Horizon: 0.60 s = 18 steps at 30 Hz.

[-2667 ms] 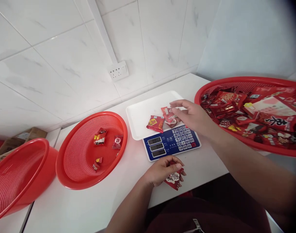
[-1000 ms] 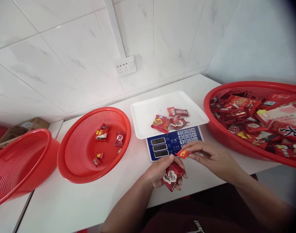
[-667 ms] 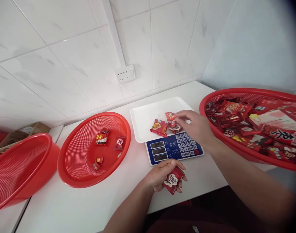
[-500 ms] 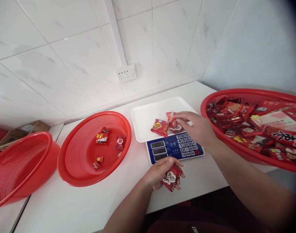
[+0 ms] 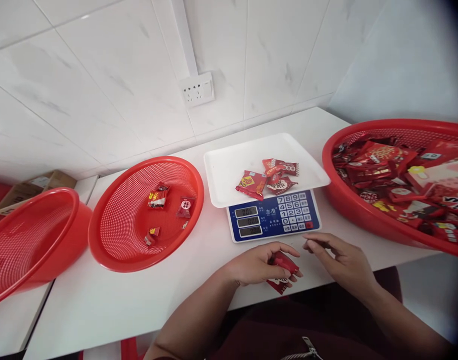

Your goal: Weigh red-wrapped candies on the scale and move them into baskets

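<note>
My left hand (image 5: 264, 264), in front of the scale, is closed on small red snack packets; one packet (image 5: 278, 285) shows below the fingers, and how many there are is partly hidden. Just to its right is my right hand (image 5: 343, 262), thumb and forefinger drawn together, with nothing visible between them. A blue-and-white digital scale (image 5: 270, 220) with number keys stands behind both hands. On its white tray (image 5: 232, 160) lie several red packets (image 5: 251, 184), bunched toward the front right.
At the right, a large red basket (image 5: 332, 195) is heaped with red packets. A red basket (image 5: 112, 260) left of the scale holds several small packets. Another red basket (image 5: 69, 240) and a cardboard box (image 5: 59, 179) are farther left. A socket (image 5: 197, 90) is on the tiled wall.
My right hand has let go of a packet on the tray and drawn back toward my left hand. My left hand has turned and moved slightly right, still holding packets.
</note>
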Each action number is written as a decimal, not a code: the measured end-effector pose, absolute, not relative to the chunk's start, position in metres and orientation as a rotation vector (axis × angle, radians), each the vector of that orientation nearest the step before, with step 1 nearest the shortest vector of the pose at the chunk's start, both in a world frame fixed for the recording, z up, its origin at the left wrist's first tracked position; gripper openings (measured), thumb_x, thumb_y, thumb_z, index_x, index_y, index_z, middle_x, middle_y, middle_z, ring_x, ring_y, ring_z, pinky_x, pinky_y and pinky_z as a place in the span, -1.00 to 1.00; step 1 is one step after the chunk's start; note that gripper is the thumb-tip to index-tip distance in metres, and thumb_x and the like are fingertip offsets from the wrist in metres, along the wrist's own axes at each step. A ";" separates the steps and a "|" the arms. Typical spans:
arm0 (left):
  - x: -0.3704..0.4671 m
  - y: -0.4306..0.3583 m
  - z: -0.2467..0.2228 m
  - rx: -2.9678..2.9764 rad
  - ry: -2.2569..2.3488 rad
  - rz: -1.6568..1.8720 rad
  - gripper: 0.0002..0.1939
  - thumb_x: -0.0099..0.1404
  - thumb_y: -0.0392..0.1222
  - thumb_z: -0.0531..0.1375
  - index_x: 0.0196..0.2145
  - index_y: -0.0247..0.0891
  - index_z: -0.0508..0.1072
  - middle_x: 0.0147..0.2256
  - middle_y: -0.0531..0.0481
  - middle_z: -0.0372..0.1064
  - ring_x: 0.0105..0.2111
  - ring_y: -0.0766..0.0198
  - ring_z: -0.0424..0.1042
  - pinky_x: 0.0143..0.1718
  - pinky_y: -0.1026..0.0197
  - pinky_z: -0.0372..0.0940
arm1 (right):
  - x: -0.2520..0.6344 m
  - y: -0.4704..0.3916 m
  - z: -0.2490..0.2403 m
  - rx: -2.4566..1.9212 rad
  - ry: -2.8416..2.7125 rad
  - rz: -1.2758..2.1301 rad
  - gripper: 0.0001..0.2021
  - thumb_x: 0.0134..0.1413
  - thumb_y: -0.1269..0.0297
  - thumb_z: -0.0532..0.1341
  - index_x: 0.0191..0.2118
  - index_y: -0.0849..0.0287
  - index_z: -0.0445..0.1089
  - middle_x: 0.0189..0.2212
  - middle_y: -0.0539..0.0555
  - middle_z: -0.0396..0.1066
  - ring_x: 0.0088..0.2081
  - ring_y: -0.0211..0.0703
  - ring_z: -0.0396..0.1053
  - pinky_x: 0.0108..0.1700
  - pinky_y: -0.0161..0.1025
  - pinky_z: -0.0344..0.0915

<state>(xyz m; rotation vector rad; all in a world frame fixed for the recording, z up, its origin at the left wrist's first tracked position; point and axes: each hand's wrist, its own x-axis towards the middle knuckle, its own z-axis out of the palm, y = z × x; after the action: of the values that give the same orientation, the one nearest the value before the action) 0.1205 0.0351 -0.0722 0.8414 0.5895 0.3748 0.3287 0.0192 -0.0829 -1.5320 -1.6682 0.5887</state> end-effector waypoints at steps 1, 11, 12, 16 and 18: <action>0.120 0.035 -0.072 0.850 0.586 0.374 -0.47 -0.01 -0.11 0.37 -0.08 -0.22 0.36 -0.33 -0.04 0.42 -0.35 0.32 0.45 -0.24 0.19 0.28 | 0.326 0.016 -0.084 -1.532 -1.680 0.638 -0.77 0.03 0.09 0.14 -0.32 0.08 0.46 -0.49 0.03 0.52 -0.48 -0.16 0.47 -0.46 -0.30 0.39; 0.118 0.040 -0.075 0.862 0.623 0.399 -0.39 -0.07 -0.05 0.40 -0.10 -0.22 0.28 -0.39 0.01 0.41 -0.36 0.29 0.41 -0.27 0.17 0.26 | 0.316 0.009 -0.083 -1.386 -1.826 0.919 -0.70 0.12 0.08 0.09 -0.13 0.07 0.43 -0.52 -0.01 0.42 -0.47 -0.20 0.39 -0.39 -0.27 0.36; 0.118 0.040 -0.074 0.858 0.632 0.400 -0.36 -0.08 -0.05 0.40 -0.08 -0.21 0.27 -0.39 0.01 0.41 -0.37 0.28 0.41 -0.29 0.17 0.26 | 0.315 0.009 -0.083 -1.367 -1.855 0.923 -0.69 0.13 0.08 0.09 -0.10 0.07 0.42 -0.52 -0.01 0.41 -0.48 -0.21 0.38 -0.40 -0.28 0.35; 0.117 0.040 -0.071 0.839 0.684 0.388 -0.18 -0.11 -0.13 0.42 0.09 -0.20 0.20 -0.44 0.09 0.37 -0.43 0.33 0.39 -0.29 0.19 0.24 | 0.310 0.008 -0.081 -1.301 -1.969 0.942 -0.66 0.11 0.05 0.11 -0.07 0.08 0.42 -0.41 0.04 0.44 -0.44 -0.20 0.37 -0.39 -0.27 0.34; 0.117 0.040 -0.071 0.832 0.687 0.380 -0.06 -0.12 -0.19 0.43 0.18 -0.18 0.12 -0.47 0.12 0.36 -0.45 0.35 0.38 -0.27 0.20 0.23 | 0.307 0.007 -0.078 -1.287 -2.012 1.005 -0.68 0.11 0.04 0.12 -0.11 0.07 0.43 -0.36 0.06 0.45 -0.41 -0.18 0.38 -0.38 -0.26 0.33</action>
<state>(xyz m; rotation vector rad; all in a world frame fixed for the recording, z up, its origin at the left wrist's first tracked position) 0.1169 0.0396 -0.0706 0.8323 0.6873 0.3802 0.3074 0.0073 -0.0779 -1.2871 -2.0121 1.0048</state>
